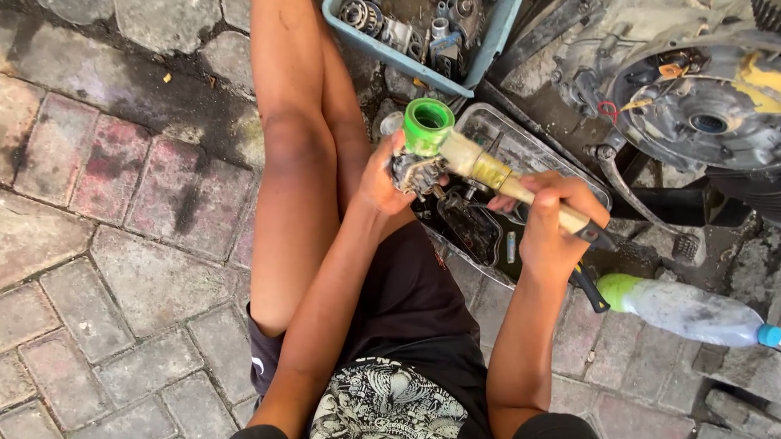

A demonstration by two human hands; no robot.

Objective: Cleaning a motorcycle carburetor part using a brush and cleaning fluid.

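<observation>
Seated on brick paving, a person is gripping a small grimy metal engine part point(416, 172) in the left hand point(379, 180), above a greasy metal tray point(538, 154). The right hand point(547, 229) is clenching a green-headed wooden-handled mallet point(458, 149), apparently mid-tapping; the next blow needs a steady aim.

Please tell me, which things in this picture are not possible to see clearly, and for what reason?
- Small metal part, head view: the left hand wraps it, so its shape stays unclear.
- Mallet handle: its end is covered by the right hand.
- Metal tray: its contents are dark and partly behind both hands.
- Blue bin and engine: cut off by the top and right edges.
- Plastic bottle: contents cannot be told.
</observation>
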